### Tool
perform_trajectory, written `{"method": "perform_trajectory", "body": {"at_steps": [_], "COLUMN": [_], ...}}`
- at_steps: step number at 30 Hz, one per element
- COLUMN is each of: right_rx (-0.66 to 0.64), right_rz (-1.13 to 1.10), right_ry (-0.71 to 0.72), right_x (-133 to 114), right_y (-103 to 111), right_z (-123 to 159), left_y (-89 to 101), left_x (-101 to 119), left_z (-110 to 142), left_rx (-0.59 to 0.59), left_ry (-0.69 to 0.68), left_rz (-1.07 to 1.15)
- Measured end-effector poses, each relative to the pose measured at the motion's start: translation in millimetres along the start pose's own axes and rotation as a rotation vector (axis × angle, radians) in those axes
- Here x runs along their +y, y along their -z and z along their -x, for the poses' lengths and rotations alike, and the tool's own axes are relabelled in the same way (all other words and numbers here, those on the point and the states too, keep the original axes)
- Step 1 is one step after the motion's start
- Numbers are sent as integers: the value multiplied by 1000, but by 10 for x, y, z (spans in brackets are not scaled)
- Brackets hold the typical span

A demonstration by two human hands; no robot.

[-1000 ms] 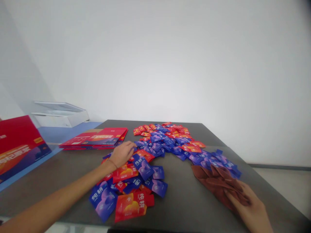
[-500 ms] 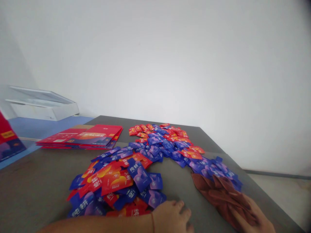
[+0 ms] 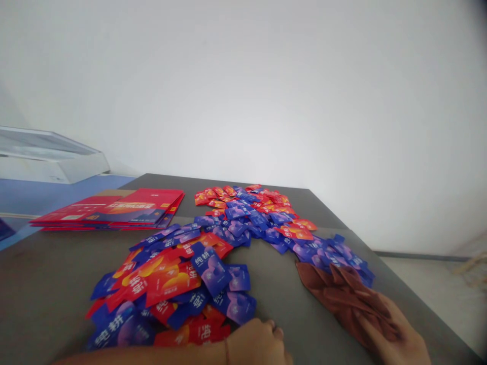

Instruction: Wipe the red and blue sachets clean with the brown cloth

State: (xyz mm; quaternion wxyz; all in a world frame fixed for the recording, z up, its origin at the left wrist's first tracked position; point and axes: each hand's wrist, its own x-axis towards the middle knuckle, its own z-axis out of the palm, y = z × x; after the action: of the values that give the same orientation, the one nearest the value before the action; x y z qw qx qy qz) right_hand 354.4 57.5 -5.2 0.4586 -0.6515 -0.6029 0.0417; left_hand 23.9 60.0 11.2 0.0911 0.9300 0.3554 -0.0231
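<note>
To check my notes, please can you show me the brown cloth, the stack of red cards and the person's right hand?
Brown cloth (image 3: 335, 294), head view, point on its middle folds.
Stack of red cards (image 3: 110, 212), head view, point on its top card.
Right hand (image 3: 399, 337), head view, point on its back.

Flat glossy sachets, some red-orange and some blue-violet, printed with white Chinese characters, lie overlapping at all angles in a loose heap that runs toward 12 o'clock and curves toward 2 o'clock. A crumpled brown cloth lies bunched at 4 o'clock from the heap, its far edge touching blue sachets.
</note>
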Motion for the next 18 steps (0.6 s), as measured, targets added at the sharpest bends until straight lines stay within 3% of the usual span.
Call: {"method": "perform_trajectory", "body": {"at_steps": [9,12,18], "right_rx": [-37,-34,-36], "right_rz": [24,16,43], "right_ry": [18,38,35], "right_x": [40,73,121], "right_y": [-1,7,20], "right_z": [26,30,54], "left_y": [-80,-107,-8], "left_x": [-72,-64,-37], "left_z": [47,54,33], "left_rx": [86,121,62], "left_ry": [-255,-277,-265], "left_rz": [-100,-154,-145]}}
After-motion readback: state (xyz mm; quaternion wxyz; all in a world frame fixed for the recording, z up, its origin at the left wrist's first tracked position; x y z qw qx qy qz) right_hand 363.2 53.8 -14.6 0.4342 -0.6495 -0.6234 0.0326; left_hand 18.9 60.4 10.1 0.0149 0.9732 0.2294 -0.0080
